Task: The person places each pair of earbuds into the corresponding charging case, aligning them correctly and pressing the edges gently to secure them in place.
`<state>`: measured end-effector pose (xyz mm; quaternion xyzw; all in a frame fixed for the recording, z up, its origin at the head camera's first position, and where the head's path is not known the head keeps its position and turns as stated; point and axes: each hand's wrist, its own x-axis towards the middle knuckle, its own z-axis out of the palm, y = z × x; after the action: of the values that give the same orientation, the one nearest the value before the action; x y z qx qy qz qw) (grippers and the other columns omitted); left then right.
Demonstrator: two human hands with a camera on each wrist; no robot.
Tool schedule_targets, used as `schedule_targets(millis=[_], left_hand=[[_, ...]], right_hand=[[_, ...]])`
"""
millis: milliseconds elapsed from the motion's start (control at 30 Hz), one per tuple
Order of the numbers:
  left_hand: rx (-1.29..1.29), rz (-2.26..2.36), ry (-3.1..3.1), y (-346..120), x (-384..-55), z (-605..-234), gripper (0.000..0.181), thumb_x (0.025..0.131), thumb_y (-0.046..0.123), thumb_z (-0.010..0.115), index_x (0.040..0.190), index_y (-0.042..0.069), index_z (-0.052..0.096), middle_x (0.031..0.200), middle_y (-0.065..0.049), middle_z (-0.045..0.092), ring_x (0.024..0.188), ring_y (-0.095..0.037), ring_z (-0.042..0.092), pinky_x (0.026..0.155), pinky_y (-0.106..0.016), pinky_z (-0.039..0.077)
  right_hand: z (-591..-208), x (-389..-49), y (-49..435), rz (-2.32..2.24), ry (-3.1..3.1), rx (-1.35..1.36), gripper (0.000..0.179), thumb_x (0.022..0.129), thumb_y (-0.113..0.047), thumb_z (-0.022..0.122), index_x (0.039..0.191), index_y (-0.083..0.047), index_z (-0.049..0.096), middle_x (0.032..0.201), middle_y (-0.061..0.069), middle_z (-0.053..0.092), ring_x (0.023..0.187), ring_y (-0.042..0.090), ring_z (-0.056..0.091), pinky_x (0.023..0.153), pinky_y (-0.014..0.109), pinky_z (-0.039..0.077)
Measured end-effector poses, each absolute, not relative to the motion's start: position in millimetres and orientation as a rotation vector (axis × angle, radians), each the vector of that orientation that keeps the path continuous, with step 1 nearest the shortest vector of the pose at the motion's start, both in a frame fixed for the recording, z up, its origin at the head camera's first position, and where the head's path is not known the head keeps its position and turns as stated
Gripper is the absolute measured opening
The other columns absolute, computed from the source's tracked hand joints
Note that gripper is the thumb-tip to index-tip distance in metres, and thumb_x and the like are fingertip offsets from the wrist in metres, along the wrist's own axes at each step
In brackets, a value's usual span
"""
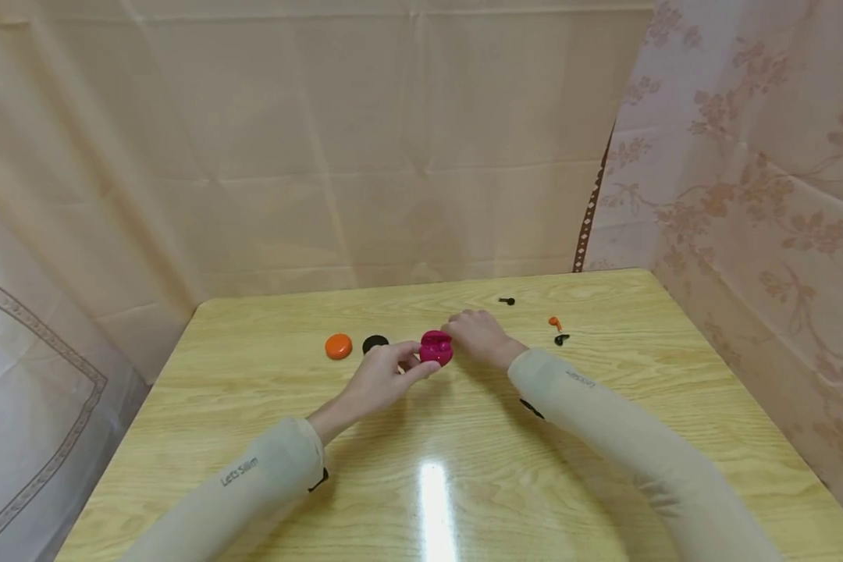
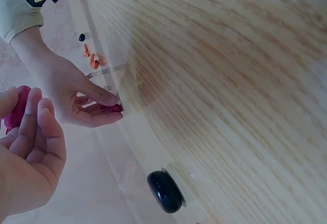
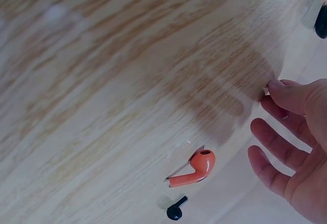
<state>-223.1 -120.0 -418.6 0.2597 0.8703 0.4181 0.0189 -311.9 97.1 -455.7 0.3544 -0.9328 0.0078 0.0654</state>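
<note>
My left hand (image 1: 382, 376) holds a magenta earbud case (image 1: 436, 350), its lid raised, between thumb and fingers above the table. In the left wrist view only part of that case (image 2: 19, 107) shows past the fingers. Just right of it, my right hand (image 1: 479, 337) is low at the tabletop, thumb and index finger pinching a small magenta earbud (image 2: 113, 108). In the right wrist view the fingers mostly hide this earbud (image 3: 283, 113); the other fingers are loosely bent.
An orange round case (image 1: 338, 346) and a black case (image 1: 375, 343) sit left of the magenta one. Toward the right lie an orange earbud (image 1: 555, 321) and a black earbud (image 1: 561, 339), with another black earbud (image 1: 508, 300) near the back edge. Curtains hang behind the wooden table (image 1: 365, 484).
</note>
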Motion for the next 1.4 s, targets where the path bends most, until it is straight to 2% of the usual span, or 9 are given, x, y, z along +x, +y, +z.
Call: schedule_targets(millis=[267,600,900,1167,1400], left_hand=[[0.792,1.298,2.714,-126.3,-221.4,-417.6,0.028,0.097,0.036,0.071,0.11,0.012,0.074,0.079,-0.005,0.072,0.063,-0.012,0.058,0.054,-0.025,0.042],[0.821,1.287,2.703,-120.9,-225.7,-416.5,0.027,0.096,0.037,0.071,0.11,0.014,0.074,0.08,-0.005,0.073,0.065,-0.012,0.059,0.056,-0.025,0.043],[0.81,1.297,2.704,-123.8,-226.5,-416.0,0.029,0.096,0.037,0.071,0.11,0.012,0.074,0.08,-0.005,0.073,0.064,-0.012,0.058,0.055,-0.024,0.041],[0.825,1.296,2.708,-121.5,-228.1,-417.4,0.028,0.096,0.039,0.071,0.108,0.013,0.074,0.078,-0.005,0.072,0.061,-0.011,0.055,0.054,-0.023,0.038],[0.854,1.305,2.673,-121.9,-228.3,-414.8,0.029,0.097,0.038,0.07,0.108,0.012,0.074,0.079,-0.005,0.073,0.063,-0.012,0.057,0.052,-0.024,0.038]], right_hand=[[-452.1,-309.7,90.5,-0.012,-2.852,1.079,0.013,0.099,-0.009,0.065,0.099,-0.016,0.075,0.088,0.002,0.069,0.084,0.024,0.066,0.073,0.042,0.056],[-446.7,-305.3,102.3,0.071,-2.769,1.108,0.013,0.097,-0.002,0.066,0.101,-0.012,0.074,0.089,0.004,0.071,0.08,0.023,0.066,0.07,0.041,0.056],[-447.0,-309.6,96.1,0.091,-2.802,1.125,0.017,0.098,-0.002,0.065,0.108,-0.013,0.075,0.1,0.006,0.074,0.09,0.026,0.069,0.078,0.043,0.057],[-442.9,-311.6,101.9,0.127,-2.797,1.145,0.017,0.099,-0.004,0.064,0.109,-0.012,0.074,0.102,0.003,0.074,0.091,0.023,0.07,0.08,0.041,0.057],[-438.3,-310.4,104.4,0.143,-2.797,1.172,0.013,0.098,-0.008,0.067,0.108,-0.011,0.075,0.101,0.004,0.074,0.092,0.024,0.069,0.081,0.041,0.056]])
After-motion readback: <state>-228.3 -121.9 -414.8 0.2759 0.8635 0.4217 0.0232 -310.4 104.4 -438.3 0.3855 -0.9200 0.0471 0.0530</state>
